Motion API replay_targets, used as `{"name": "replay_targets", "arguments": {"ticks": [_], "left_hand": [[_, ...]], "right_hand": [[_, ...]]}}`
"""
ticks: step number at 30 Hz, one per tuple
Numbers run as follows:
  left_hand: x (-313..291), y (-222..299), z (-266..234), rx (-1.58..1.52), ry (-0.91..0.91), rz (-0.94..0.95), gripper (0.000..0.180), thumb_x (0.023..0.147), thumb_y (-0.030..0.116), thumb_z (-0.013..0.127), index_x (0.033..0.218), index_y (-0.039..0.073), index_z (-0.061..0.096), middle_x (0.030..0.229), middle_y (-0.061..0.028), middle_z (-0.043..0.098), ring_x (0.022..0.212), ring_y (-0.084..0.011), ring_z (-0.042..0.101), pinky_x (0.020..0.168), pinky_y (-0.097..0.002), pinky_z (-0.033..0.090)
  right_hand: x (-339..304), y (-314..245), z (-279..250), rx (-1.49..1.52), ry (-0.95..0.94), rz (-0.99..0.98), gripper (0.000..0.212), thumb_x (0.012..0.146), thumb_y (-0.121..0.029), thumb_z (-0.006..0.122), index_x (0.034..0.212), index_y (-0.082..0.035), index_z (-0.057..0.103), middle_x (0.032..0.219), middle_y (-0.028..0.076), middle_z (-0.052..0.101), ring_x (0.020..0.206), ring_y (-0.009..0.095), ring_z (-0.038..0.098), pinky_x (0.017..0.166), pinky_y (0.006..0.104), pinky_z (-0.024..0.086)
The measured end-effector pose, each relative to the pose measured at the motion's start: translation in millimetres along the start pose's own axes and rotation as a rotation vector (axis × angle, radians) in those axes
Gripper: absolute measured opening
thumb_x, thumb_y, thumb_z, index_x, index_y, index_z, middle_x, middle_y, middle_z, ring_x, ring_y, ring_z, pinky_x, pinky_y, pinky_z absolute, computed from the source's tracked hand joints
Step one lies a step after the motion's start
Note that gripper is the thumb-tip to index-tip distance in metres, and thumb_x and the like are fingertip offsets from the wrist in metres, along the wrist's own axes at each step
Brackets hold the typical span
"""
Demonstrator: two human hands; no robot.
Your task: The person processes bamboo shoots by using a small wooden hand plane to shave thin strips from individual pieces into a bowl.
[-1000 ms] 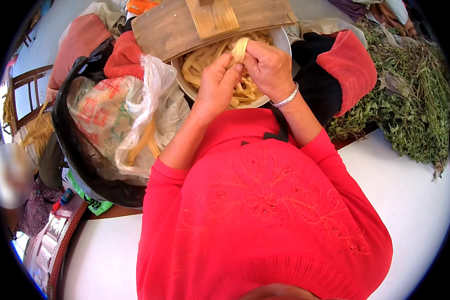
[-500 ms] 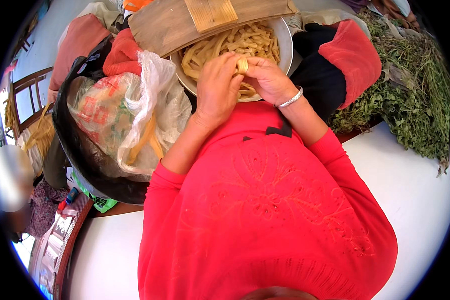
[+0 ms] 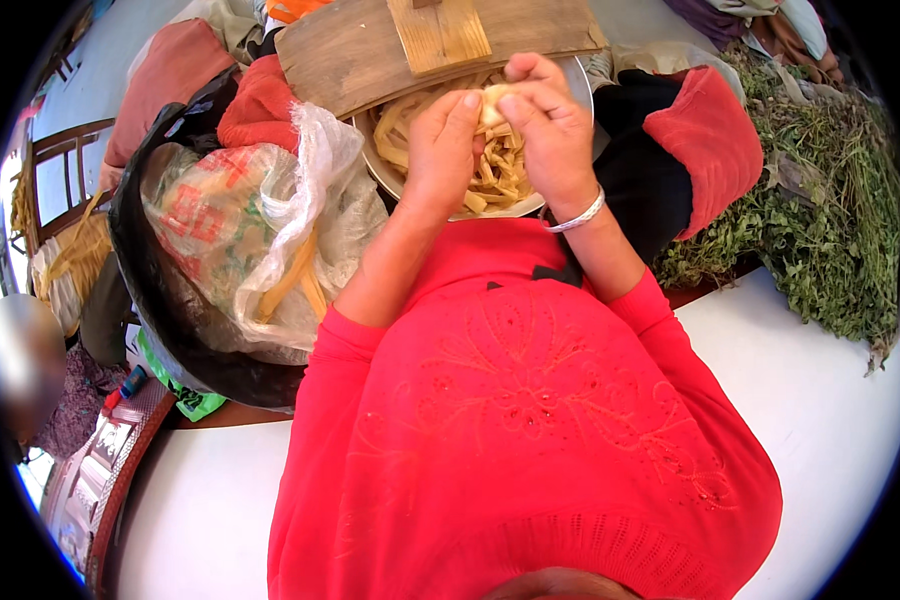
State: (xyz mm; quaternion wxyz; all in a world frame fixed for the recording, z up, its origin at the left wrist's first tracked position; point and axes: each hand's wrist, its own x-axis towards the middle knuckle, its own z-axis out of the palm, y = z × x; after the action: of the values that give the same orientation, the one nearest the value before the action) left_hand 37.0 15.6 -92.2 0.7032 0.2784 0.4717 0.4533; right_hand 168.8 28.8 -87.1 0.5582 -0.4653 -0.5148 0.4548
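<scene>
Up over a pale metal basin (image 3: 370,165), my left hand (image 3: 440,150) and my right hand (image 3: 558,140) meet at a small pale yellow bundle of folded strip (image 3: 492,106). Thumb and fingers of each hand pinch it from either side. A silvery bracelet (image 3: 578,217) circles my right wrist. Inside the basin lie many yellow-brown strips (image 3: 500,180), long at the left and in shorter pieces below my hands. Fingers partly cover the bundle, so how it is folded cannot be made out.
A wooden board (image 3: 340,62) lies across the basin's far side. At left, a clear plastic bag (image 3: 320,150) holding yellow strips (image 3: 288,285) sits in a black bag (image 3: 125,215). Cut green plants (image 3: 820,200) are heaped at right. A blurred person (image 3: 20,360) is at far left.
My right hand has turned upward with its fingers raised over the bundle. Both hands have moved slightly away from my body. The bundle stays pinched between them.
</scene>
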Motion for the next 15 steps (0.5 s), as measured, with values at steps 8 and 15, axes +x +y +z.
{"name": "replay_targets", "arguments": {"ticks": [8,15], "left_hand": [[-13.3,2.8,-7.2,0.52,0.144,0.576,0.026,0.09,0.015,0.058,0.111,0.001,0.056,0.081,-0.0062,0.058,0.064,-0.0183,0.052,0.057,-0.0291,0.042],[-4.5,8.1,-1.4,0.808,-0.03,0.448,0.023,0.089,0.022,0.058,0.078,0.003,0.058,0.065,-0.0131,0.056,0.06,-0.0292,0.053,0.058,-0.0353,0.041]], "right_hand": [[17.5,0.9,-12.6,0.079,-0.066,0.084,0.01,0.084,-0.004,0.062,0.086,0.004,0.067,0.11,0.005,0.054,0.09,0.01,0.053,0.081,0.022,0.042],[20.3,4.9,-12.0,0.15,-0.094,0.113,0.012,0.086,-0.004,0.06,0.093,0.004,0.066,0.118,0.005,0.051,0.095,0.013,0.053,0.084,0.0256,0.043]]}}
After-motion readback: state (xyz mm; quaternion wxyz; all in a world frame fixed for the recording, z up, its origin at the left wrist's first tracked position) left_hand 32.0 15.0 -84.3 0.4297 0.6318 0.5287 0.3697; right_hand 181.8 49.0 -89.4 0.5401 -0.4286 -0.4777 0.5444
